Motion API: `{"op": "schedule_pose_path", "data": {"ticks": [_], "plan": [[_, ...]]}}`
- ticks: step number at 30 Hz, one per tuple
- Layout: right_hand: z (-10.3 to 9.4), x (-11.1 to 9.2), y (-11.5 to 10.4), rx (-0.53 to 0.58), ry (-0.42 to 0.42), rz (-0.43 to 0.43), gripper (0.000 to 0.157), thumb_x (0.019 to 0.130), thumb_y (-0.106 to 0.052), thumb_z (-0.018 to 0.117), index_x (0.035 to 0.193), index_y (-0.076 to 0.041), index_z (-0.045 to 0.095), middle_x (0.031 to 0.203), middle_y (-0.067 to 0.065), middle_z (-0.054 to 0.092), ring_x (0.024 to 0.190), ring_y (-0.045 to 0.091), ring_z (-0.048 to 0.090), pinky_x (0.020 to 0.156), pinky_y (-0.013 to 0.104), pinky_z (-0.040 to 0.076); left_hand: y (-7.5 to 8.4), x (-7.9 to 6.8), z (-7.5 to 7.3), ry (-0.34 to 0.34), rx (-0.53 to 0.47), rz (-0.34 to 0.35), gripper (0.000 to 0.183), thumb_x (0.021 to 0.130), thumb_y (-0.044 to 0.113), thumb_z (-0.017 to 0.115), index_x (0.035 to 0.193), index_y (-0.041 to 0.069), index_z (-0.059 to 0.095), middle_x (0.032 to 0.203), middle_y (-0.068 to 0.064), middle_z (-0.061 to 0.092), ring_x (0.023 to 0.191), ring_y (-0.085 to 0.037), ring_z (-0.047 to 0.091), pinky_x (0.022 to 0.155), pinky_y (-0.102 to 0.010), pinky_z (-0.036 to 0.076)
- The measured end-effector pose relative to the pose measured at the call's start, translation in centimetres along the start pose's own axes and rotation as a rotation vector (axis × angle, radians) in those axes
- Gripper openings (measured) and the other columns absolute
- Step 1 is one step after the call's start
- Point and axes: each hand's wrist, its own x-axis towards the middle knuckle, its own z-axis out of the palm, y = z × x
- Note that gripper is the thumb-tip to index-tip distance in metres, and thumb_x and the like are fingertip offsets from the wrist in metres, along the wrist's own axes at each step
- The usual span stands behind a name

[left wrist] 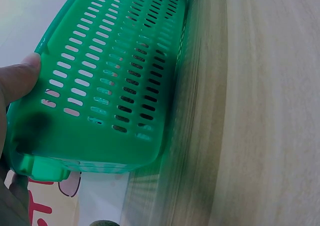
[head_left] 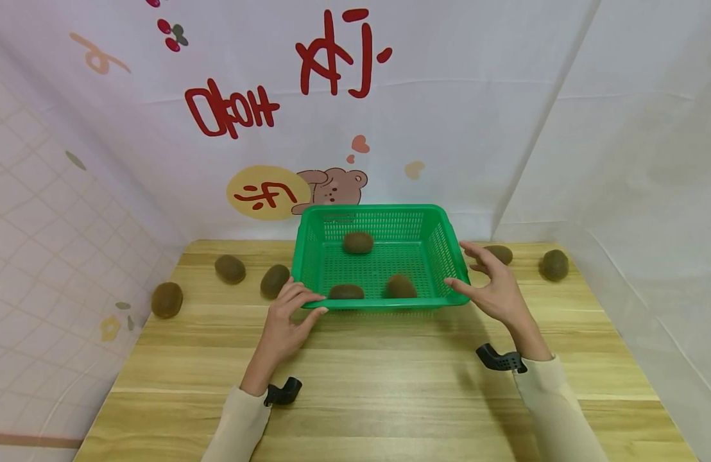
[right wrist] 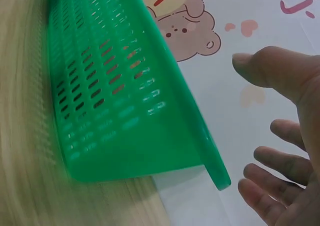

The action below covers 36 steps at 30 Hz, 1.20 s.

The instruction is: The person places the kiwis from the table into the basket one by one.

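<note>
Gripping the near left corner of a green basket, the person's left hand wraps thumb and fingers about the rim. Wide and holding nothing, the right hand is just beside the opposite end, thumb spread from its loosely bent fingers; its wrist view shows a gap to the rim. The basket is toward the back of the wooden table, near the white backdrop; I cannot tell whether its base lies flat on the wood.

Inside are 3 brown kiwis: a rear kiwi, plus a near-left kiwi and a near-right kiwi, both partly hidden by the front rim.

Another 5 lie on the table. To the left, 2 kiwis sit apart and a third kiwi is just beside the basket. To the right, a kiwi is partly covered by the right hand, and another kiwi sits farther out.
</note>
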Motion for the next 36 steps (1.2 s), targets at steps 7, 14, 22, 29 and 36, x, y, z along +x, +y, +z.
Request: {"op": "schedule_pose_path", "data": {"ticks": [7, 14, 22, 29, 36], "plan": [[-0.5, 0.2, 0.3, -0.031, -0.004, 0.027, 0.084, 0.089, -0.033, 0.082, 0.159, -0.024, 0.038, 0.163, 0.014, 0.039, 0.138, 0.050, 0.048, 0.109, 0.069, 0.043, -0.1, 0.0, 0.1, 0.008, 0.003, 0.015, 0.024, 0.083, 0.005, 0.083, 0.103, 0.015, 0.078, 0.095, -0.002, 0.070, 0.099, -0.021, 0.060, 0.124, -0.061, 0.030], [-1.1, 0.7, 1.2, -0.041, -0.015, 0.075, 0.090, 0.087, -0.037, 0.083, 0.161, -0.034, 0.032, 0.166, 0.010, 0.033, 0.145, 0.049, 0.039, 0.108, 0.076, 0.036, 0.2, 0.0, 0.0, 0.001, -0.004, 0.001, 0.023, 0.083, 0.005, 0.084, 0.103, 0.015, 0.078, 0.095, -0.003, 0.070, 0.100, -0.022, 0.060, 0.125, -0.061, 0.029], [-2.2, 1.1, 2.9, -0.084, -0.015, 0.139, 0.096, 0.086, -0.044, 0.082, 0.163, -0.033, 0.026, 0.172, 0.009, 0.021, 0.155, 0.047, 0.020, 0.115, 0.078, 0.025, 0.0, 0.0, 0.0, 0.009, -0.008, 0.013, 0.024, 0.083, 0.004, 0.084, 0.103, 0.015, 0.078, 0.095, -0.003, 0.070, 0.099, -0.023, 0.060, 0.125, -0.061, 0.029], [-2.9, 1.6, 4.4, -0.064, -0.001, 0.141, 0.099, 0.087, -0.040, 0.083, 0.165, -0.023, 0.023, 0.171, 0.014, 0.018, 0.155, 0.048, 0.018, 0.118, 0.077, 0.021, -0.1, -0.1, 0.1, 0.022, -0.005, 0.031, 0.025, 0.082, 0.004, 0.084, 0.103, 0.015, 0.078, 0.095, -0.002, 0.070, 0.099, -0.022, 0.060, 0.123, -0.063, 0.030], [-3.4, 2.0, 5.6, -0.094, 0.014, 0.167, 0.101, 0.087, -0.045, 0.081, 0.165, -0.020, 0.021, 0.171, 0.016, 0.019, 0.154, 0.050, 0.019, 0.116, 0.078, 0.022, 0.1, 0.0, 0.0, 0.004, -0.002, 0.017, 0.023, 0.083, 0.006, 0.084, 0.103, 0.015, 0.078, 0.096, -0.001, 0.069, 0.100, -0.020, 0.059, 0.125, -0.061, 0.029]]}}
